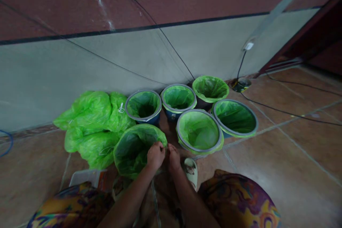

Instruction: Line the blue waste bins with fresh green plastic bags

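Note:
A bin lined with a green plastic bag [128, 164] stands closest to me, the bag folded out over its rim. My left hand [156, 156] is closed on the bag's edge at the right side of that rim. Just beside it, my right hand [174, 157] is also closed, its fingertips pinched at the same edge of the bag. The small fold between the fingers is mostly hidden.
More lined bins stand by the wall, among them a grey-rimmed bin [199, 111]. Crumpled green bags [91, 124] lie left. A clear plastic container [84, 177], a slipper [190, 172], a small pot [242, 85] and a black cable [283, 110] are on the tiled floor.

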Tool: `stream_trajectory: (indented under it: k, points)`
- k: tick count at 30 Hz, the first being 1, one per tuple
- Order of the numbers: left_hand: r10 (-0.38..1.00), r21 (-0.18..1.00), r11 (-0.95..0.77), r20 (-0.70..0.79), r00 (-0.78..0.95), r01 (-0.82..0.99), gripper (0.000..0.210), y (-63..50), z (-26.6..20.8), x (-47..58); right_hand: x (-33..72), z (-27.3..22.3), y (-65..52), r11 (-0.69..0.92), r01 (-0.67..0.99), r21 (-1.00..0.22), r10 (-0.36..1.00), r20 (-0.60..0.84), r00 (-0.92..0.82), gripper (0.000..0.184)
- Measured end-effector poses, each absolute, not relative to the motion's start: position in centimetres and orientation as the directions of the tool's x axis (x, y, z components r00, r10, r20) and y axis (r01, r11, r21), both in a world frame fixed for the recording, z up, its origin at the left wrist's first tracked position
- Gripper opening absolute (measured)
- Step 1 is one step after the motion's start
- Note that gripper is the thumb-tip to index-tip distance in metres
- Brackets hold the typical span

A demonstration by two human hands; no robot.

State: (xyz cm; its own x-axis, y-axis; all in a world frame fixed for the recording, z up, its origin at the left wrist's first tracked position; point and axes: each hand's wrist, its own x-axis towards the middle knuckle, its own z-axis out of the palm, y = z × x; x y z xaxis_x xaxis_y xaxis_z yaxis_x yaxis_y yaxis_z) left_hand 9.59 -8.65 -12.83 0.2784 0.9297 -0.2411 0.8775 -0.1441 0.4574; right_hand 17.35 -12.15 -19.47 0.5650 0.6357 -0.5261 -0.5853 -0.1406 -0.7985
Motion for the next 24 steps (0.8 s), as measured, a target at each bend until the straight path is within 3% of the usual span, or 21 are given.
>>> stream_trajectory:
  k: [3,7,10,13,16,19,21,24]
  points:
    - [0.928,0.515,-0.094,-0.265,0.263,0.852,0.013,-8.7,-13.0,9.0,17.6,-19.7,-11.5,-0.134,-0.664,-0.736,0.622,-0.584,0.521,0.031]
    - [0.913,0.628,0.124,-0.375,0.16,0.768,0.018,-9.1,-13.8,7.6,17.4,-20.2,-11.1,-0.137,-0.696,-0.705,0.622,-0.608,0.493,0.034]
    - [0.887,0.635,0.256,-0.455,0.085,0.729,0.022,-9.4,-14.7,6.7,17.1,-20.8,-11.0,-0.13,-0.668,-0.733,0.616,-0.587,0.525,0.031]
    - [0.872,0.608,0.257,-0.481,0.092,0.751,0.025,-9.4,-15.4,6.3,17.1,-21.3,-11.0,-0.188,-0.628,-0.755,0.584,-0.6,0.547,0.025]
    - [0.856,0.57,0.233,-0.505,0.112,0.788,0.026,-8.9,-15.5,6.2,17.4,-21.0,-11.3,-0.274,-0.421,-0.865,0.537,-0.5,0.679,0.02]
    - [0.84,0.535,0.198,-0.525,0.14,0.821,0.026,-8.6,-15.3,6.3,17.6,-19.7,-11.5,-0.288,-0.043,-0.957,0.607,-0.217,0.764,0.024]
    - [0.83,0.52,0.169,-0.533,0.163,0.837,0.025,-8.7,-15.2,6.5,17.5,-18.6,-11.5,-0.274,0.153,-0.949,0.688,-0.082,0.721,0.027]
    - [0.822,0.492,0.135,-0.541,0.18,0.86,0.025,-8.9,-15.0,6.8,16.9,-17.7,-11.2,-0.298,0.332,-0.895,0.777,-0.025,0.629,0.028]
